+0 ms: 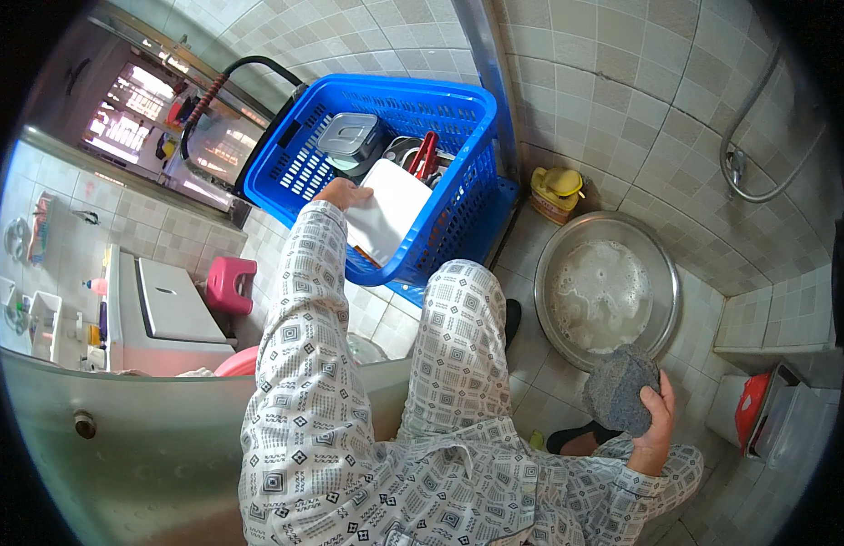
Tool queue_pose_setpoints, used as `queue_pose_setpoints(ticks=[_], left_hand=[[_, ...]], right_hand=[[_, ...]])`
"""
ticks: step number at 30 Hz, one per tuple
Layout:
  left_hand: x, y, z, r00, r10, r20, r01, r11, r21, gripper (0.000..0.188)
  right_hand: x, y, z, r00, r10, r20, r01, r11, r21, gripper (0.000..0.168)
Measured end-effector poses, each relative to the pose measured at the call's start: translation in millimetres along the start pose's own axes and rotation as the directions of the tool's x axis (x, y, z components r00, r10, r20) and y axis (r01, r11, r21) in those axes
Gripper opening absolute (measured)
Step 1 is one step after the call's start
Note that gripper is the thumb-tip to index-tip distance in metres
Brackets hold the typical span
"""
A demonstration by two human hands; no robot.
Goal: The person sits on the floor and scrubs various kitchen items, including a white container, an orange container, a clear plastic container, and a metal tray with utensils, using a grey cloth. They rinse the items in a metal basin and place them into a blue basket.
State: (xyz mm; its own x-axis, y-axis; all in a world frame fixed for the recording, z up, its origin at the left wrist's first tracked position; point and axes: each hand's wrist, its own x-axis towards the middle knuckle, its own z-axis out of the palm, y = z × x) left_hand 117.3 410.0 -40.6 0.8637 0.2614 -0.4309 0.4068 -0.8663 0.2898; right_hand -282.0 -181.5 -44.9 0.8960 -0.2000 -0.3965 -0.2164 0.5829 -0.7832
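Note:
My left hand reaches into a blue plastic basket with slotted sides. Its fingers grip the near edge of a flat white rectangular board, which lies tilted over the basket's contents. Beside the board sits a lidded metal container, along with a red-handled utensil. On the other side, my right hand holds a rough, dark grey, stone-like piece. That piece overlaps the near rim of a round metal basin. Cloudy, foamy water fills the basin's bottom.
A yellow plastic container stands by the tiled wall. A shower hose hangs at the right, above plastic tubs. Leftward are a frosted glass panel, a pink stool and a white washing machine.

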Motion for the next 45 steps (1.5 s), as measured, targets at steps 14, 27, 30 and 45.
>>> queue_pose_setpoints(ticks=[14, 27, 30, 45], left_hand=[[44, -12, -100, 0.843, 0.439, -0.31, -0.376, 0.894, 0.243, 0.026], [-36, 119, -20, 0.725, 0.594, 0.35, -0.64, 0.391, 0.661, 0.021], [-32, 105, -5, 0.752, 0.567, 0.335, -0.621, 0.443, 0.647, 0.027], [-50, 103, 11, 0.782, 0.528, 0.331, -0.607, 0.524, 0.597, 0.053]], right_hand=[[11, 5, 10, 0.997, 0.046, 0.059, -0.047, 0.999, 0.012, 0.066], [4, 4, 8, 1.0, 0.018, 0.007, -0.018, 1.0, -0.01, 0.056], [1, 4, 8, 0.999, 0.015, -0.033, -0.015, 1.0, -0.006, 0.057], [-4, 6, 4, 0.997, 0.028, -0.076, -0.027, 1.0, 0.015, 0.06]])
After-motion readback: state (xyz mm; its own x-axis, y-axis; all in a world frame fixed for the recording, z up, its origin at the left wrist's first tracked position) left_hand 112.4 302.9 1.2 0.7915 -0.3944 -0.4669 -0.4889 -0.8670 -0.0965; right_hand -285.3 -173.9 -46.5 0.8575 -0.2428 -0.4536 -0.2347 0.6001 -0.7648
